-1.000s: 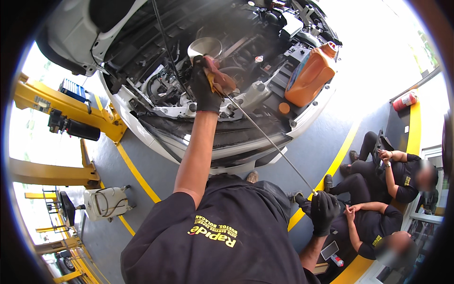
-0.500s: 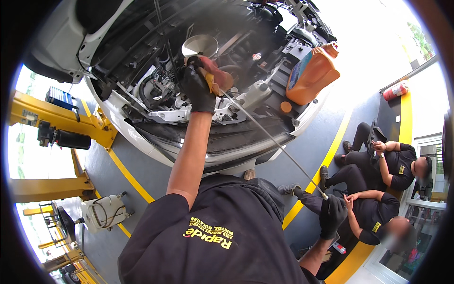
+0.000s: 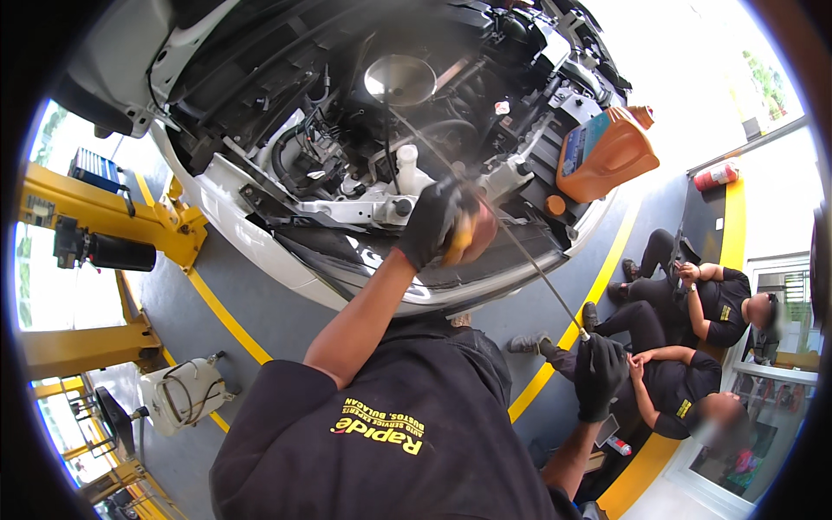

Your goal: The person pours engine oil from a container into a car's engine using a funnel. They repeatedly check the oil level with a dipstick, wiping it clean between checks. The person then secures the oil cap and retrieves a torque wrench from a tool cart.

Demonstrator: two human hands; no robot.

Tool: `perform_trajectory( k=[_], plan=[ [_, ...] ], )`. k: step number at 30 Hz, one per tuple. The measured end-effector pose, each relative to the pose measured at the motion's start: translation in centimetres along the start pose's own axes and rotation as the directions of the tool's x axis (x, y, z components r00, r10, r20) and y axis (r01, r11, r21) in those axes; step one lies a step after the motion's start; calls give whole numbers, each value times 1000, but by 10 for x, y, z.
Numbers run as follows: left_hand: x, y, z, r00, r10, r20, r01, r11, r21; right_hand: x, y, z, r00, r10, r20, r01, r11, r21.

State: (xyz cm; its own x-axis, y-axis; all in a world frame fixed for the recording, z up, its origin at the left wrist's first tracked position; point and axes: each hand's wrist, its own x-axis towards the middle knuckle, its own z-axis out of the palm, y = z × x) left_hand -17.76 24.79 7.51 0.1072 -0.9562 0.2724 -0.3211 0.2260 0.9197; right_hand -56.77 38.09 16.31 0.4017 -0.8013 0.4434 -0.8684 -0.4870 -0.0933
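Your left hand [image 3: 438,225] reaches forward, curled round a cloth [image 3: 474,236] on the rod [image 3: 563,306]; your right hand [image 3: 600,379], low and fisted, grips its near end; rod slants over the car [image 3: 221,227] front

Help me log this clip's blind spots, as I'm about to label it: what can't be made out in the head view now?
- Head view: outline of the cloth in the left hand; blurred.
- Head view: lower end of the rod; hidden inside the right hand.
- Head view: spout of the funnel; hidden beneath its bowl.
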Motion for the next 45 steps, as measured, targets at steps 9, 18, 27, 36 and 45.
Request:
perform_trajectory(
  k=[9, 18, 27, 36, 45],
  plan=[
    [7, -2, -197, 781, -621, 72, 602, 717, -350, 63, -58, 30, 997, -78, -3, 78, 993, -88],
    [132, -186, -152, 905, -417, 83, 408, 799, -441, 140, -78, 62, 988, -148, 52, 154, 975, -160],
    [178, -325, -156, 936, -350, 39, 329, 908, 259, 198, -79, 86, 969, -176, 175, 208, 962, -179],
    [179, -343, -149, 867, -473, 154, 407, 853, 326, 237, -77, 103, 959, -130, 253, 177, 969, -172],
    [181, -352, -144, 836, -512, 197, 438, 839, 322, 263, -88, 108, 950, -168, 264, 216, 962, -166]
  ],
)
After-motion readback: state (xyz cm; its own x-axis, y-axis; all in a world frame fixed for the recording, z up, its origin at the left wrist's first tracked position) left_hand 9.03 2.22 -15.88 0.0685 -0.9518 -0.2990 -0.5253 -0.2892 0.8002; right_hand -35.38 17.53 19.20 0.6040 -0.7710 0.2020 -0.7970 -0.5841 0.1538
